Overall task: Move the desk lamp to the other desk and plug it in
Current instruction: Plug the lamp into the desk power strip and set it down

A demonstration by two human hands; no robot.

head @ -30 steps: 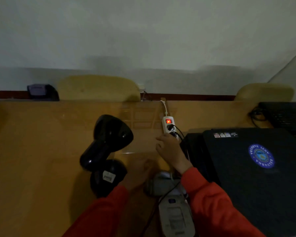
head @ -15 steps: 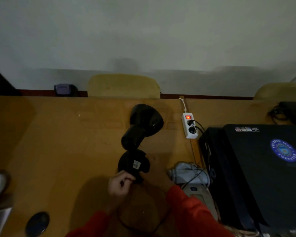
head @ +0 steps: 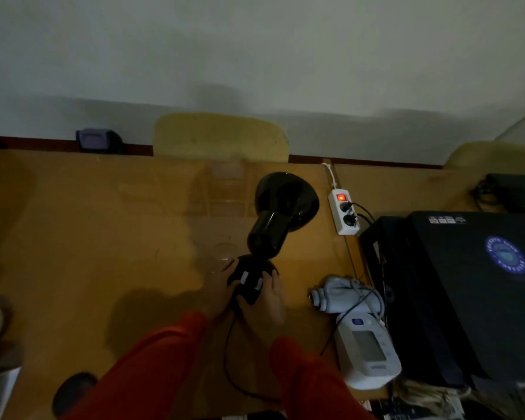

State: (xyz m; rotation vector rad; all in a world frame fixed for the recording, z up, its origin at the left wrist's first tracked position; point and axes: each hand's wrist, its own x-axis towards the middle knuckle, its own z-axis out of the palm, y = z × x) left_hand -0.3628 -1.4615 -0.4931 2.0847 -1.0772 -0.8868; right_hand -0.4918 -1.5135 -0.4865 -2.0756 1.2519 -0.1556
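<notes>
A black desk lamp (head: 281,213) lies tilted on the wooden desk (head: 103,237), its shade pointing toward the far edge. Its round base (head: 249,278) sits between my hands. My left hand (head: 220,286) holds the base's left side and my right hand (head: 269,301) holds its right side. The lamp's black cord (head: 231,359) loops down toward me between my red sleeves. A white power strip (head: 344,212) with a lit red switch lies right of the shade, with two black plugs in it.
A blood pressure monitor (head: 365,350) and its rolled cuff (head: 343,294) lie right of my hands. A black laptop (head: 479,286) fills the right side. Two yellow chair backs (head: 222,136) stand behind the desk. A dark round thing (head: 73,392) lies near left.
My right hand left the power strip and came back to the lamp base. Both hands now hold the base, and the view has shifted so the lamp sits nearer the middle.
</notes>
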